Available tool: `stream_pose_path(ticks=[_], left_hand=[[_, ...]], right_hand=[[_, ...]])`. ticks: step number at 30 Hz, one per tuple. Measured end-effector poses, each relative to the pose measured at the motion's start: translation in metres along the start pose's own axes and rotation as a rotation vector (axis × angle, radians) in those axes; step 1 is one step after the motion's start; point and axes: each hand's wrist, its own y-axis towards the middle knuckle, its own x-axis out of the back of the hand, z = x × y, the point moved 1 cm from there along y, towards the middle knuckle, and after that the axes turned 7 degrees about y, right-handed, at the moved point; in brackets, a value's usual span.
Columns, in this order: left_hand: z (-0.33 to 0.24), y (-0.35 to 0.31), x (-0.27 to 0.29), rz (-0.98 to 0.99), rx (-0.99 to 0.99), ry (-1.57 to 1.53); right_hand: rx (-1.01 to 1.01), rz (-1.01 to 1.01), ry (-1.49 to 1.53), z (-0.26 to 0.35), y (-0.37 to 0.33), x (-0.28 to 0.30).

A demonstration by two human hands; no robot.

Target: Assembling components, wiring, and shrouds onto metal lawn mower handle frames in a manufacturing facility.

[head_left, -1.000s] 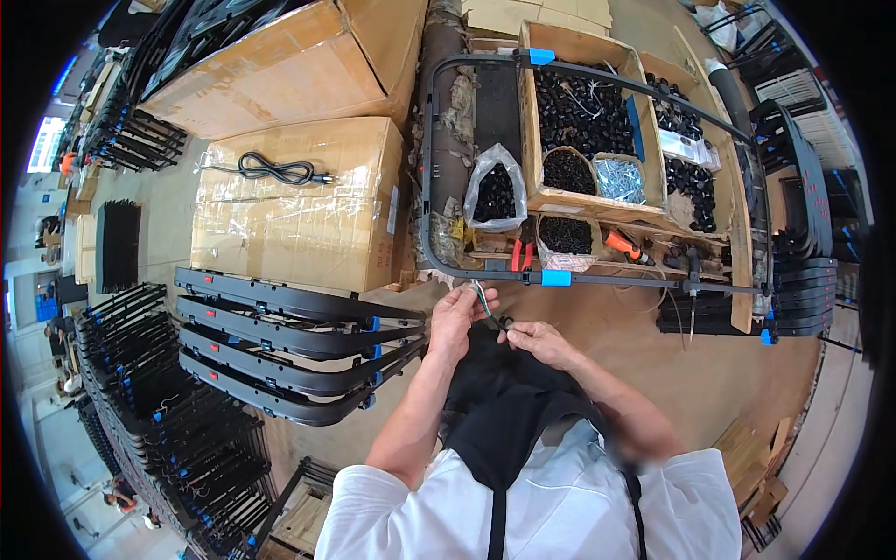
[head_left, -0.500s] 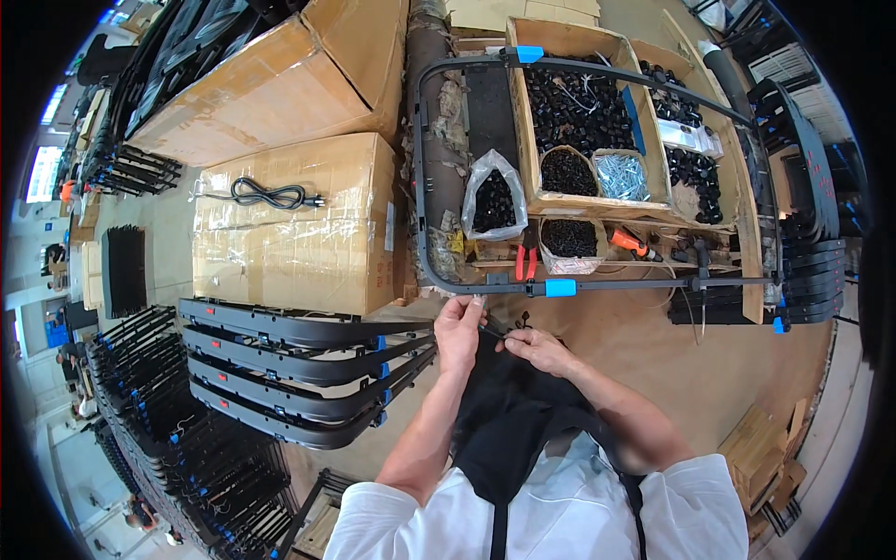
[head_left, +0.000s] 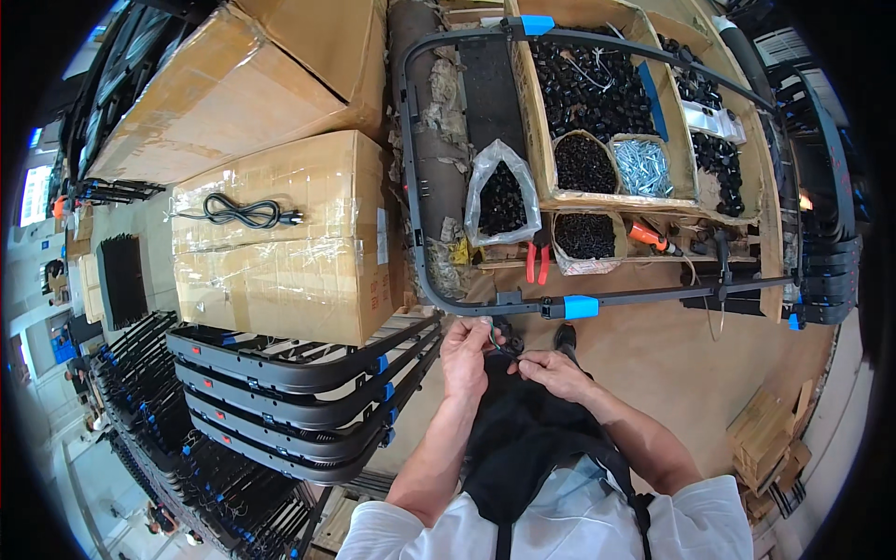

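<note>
My left hand pinches thin wires, a green one among them, just below the near bar of a black rounded frame. My right hand is closed on the dark cable that runs between both hands. The frame lies across the bench and has a blue clip on its near bar and another blue clip on its far bar. Where the wires end is hidden by my left fingers.
Beyond the near bar are red-handled pliers, a bag of black parts, an orange-and-black tool and a wooden box of black fittings and screws. Cartons carrying a coiled power cord stand left, above stacked black frames.
The view has shifted, moving the bench and frame in the picture. Both hands sit slightly lower and still hold the cable. A green wire now shows at the left fingertips.
</note>
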Motion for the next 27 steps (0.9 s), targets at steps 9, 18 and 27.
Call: stream_pose_path(ticks=[9,18,27], left_hand=[[-0.006,-0.007,-0.001,0.007,-0.110,0.152],[-0.004,0.004,0.009,0.048,-0.026,0.083],[-0.014,0.008,0.013,0.151,0.096,0.074]], right_hand=[[-0.003,0.017,0.030,0.000,0.001,-0.004],[-0.013,0.001,-0.020,0.004,0.005,-0.003],[0.019,0.028,0.087,0.002,0.011,-0.012]])
